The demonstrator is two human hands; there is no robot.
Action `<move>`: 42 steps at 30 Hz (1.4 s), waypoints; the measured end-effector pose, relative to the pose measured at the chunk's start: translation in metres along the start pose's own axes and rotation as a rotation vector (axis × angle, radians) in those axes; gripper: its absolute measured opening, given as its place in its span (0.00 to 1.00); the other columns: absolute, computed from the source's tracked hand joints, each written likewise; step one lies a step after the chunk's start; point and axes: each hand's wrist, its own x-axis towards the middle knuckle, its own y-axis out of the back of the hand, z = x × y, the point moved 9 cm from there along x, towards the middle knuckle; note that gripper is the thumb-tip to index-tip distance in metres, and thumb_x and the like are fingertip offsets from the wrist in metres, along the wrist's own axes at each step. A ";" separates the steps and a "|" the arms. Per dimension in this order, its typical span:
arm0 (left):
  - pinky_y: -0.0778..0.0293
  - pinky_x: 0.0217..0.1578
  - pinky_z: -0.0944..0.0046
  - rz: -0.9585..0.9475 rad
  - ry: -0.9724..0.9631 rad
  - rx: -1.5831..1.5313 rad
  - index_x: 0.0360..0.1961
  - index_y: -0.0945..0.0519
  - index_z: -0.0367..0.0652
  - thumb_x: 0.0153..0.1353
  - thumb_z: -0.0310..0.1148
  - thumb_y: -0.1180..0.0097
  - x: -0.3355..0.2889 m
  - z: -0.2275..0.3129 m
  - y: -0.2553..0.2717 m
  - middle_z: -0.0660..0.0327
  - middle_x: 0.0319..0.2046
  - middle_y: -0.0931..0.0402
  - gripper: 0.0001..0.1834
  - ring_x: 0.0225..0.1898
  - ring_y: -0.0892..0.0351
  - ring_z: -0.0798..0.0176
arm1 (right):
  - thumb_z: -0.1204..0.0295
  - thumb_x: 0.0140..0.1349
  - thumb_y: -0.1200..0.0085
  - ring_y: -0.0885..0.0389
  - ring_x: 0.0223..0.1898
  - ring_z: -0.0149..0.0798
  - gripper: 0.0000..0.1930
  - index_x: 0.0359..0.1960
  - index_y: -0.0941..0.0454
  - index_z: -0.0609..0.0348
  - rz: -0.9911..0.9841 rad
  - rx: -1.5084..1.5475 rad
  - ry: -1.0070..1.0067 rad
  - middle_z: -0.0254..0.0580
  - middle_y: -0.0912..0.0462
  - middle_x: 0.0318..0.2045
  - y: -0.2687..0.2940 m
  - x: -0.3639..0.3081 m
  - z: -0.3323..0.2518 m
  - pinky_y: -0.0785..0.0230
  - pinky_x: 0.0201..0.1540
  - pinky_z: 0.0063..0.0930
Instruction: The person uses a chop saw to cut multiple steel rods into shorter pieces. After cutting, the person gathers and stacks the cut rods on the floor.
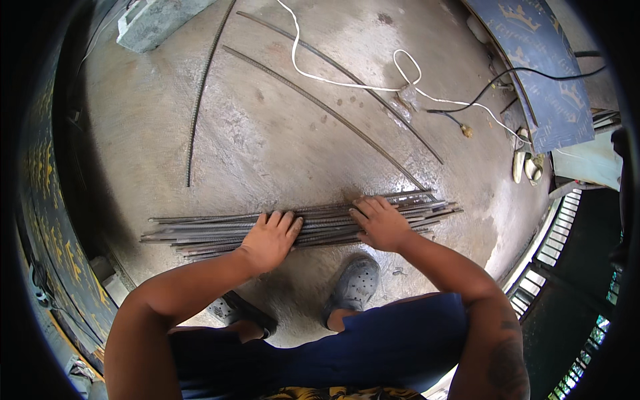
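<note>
A loose bundle of ribbed steel rebar rods [327,227] lies crosswise on the concrete floor just beyond my feet, its ends uneven. My left hand [270,238] lies over the bundle left of its middle, fingers curled across the rods toward the far side. Right of the middle, my right hand [380,223] grips over the same rods, fingers bent around their far edge. The undersides of both hands are hidden. Three longer rods lie apart on the floor ahead: one at the left [199,107] and two slanting to the right, the nearer one [327,110] reaching the bundle's right end.
A white cable [333,83] loops over the far floor, near a black cable [500,80] at the right. Patterned boards stand at the left [50,200] and far right [533,67]. A grey-white block-shaped object [157,25] sits far left. My clogs [357,280] are close behind the bundle.
</note>
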 end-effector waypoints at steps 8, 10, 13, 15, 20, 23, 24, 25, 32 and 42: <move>0.46 0.74 0.41 -0.012 0.000 0.133 0.81 0.46 0.40 0.76 0.55 0.54 0.013 -0.046 -0.032 0.45 0.77 0.45 0.42 0.75 0.42 0.41 | 0.45 0.72 0.47 0.36 0.75 0.55 0.40 0.72 0.35 0.67 -0.242 0.204 0.026 0.57 0.29 0.70 -0.002 0.036 0.016 0.46 0.76 0.49; 0.45 0.73 0.42 0.058 0.019 0.060 0.79 0.41 0.38 0.73 0.56 0.49 0.014 -0.046 -0.026 0.45 0.75 0.41 0.43 0.74 0.41 0.42 | 0.48 0.72 0.47 0.33 0.72 0.56 0.37 0.70 0.34 0.68 0.016 0.199 -0.095 0.58 0.27 0.68 0.021 0.060 0.049 0.43 0.75 0.49; 0.41 0.72 0.44 0.131 0.032 -0.075 0.76 0.36 0.37 0.72 0.54 0.46 0.009 -0.052 -0.005 0.44 0.72 0.36 0.41 0.71 0.37 0.41 | 0.53 0.74 0.48 0.30 0.70 0.58 0.33 0.70 0.34 0.68 0.168 0.322 -0.509 0.60 0.26 0.67 0.066 0.104 0.133 0.40 0.73 0.51; 0.40 0.71 0.44 0.180 -0.028 -0.155 0.75 0.35 0.36 0.73 0.53 0.46 0.033 -0.051 0.013 0.43 0.71 0.36 0.39 0.71 0.37 0.41 | 0.57 0.74 0.49 0.30 0.70 0.57 0.30 0.69 0.33 0.68 0.513 0.060 -0.728 0.57 0.24 0.66 0.042 0.078 0.230 0.39 0.73 0.51; 0.40 0.72 0.43 0.346 0.279 -0.154 0.73 0.34 0.35 0.73 0.52 0.46 0.010 -0.144 0.044 0.42 0.71 0.36 0.38 0.72 0.37 0.39 | 0.58 0.74 0.48 0.27 0.67 0.53 0.24 0.65 0.27 0.59 0.214 0.162 -0.864 0.51 0.22 0.60 0.051 0.096 0.236 0.35 0.68 0.52; 0.42 0.73 0.41 0.537 0.607 -0.054 0.74 0.37 0.34 0.74 0.51 0.46 -0.003 -0.228 0.071 0.40 0.72 0.37 0.39 0.72 0.37 0.36 | 0.56 0.75 0.48 0.27 0.66 0.53 0.21 0.61 0.25 0.56 0.315 0.143 -0.839 0.52 0.22 0.61 0.040 0.088 0.220 0.35 0.67 0.51; 0.40 0.72 0.40 0.589 0.725 0.039 0.75 0.37 0.35 0.74 0.51 0.48 -0.013 -0.258 0.074 0.40 0.73 0.38 0.39 0.71 0.37 0.36 | 0.55 0.74 0.47 0.27 0.66 0.53 0.22 0.61 0.25 0.56 0.327 0.179 -0.819 0.53 0.22 0.60 0.035 0.089 0.215 0.35 0.67 0.51; 0.38 0.71 0.42 0.565 0.867 0.067 0.75 0.37 0.35 0.75 0.52 0.49 -0.017 -0.281 0.082 0.42 0.72 0.37 0.38 0.72 0.37 0.38 | 0.54 0.74 0.46 0.27 0.66 0.54 0.22 0.60 0.25 0.56 0.336 0.210 -0.810 0.53 0.22 0.60 0.030 0.085 0.214 0.34 0.67 0.51; 0.27 0.64 0.44 0.338 1.132 -0.204 0.69 0.31 0.40 0.75 0.50 0.47 -0.031 -0.352 0.060 0.43 0.63 0.24 0.32 0.63 0.23 0.39 | 0.51 0.68 0.38 0.26 0.65 0.55 0.29 0.62 0.27 0.57 0.236 0.301 -0.766 0.53 0.24 0.62 0.044 0.090 0.187 0.32 0.67 0.48; 0.22 0.54 0.45 0.637 1.049 -0.233 0.56 0.23 0.33 0.72 0.37 0.44 -0.052 -0.408 0.090 0.35 0.47 0.16 0.19 0.53 0.16 0.33 | 0.61 0.67 0.37 0.26 0.67 0.56 0.25 0.60 0.27 0.60 0.146 0.223 -0.623 0.56 0.24 0.63 0.050 0.119 0.184 0.30 0.69 0.45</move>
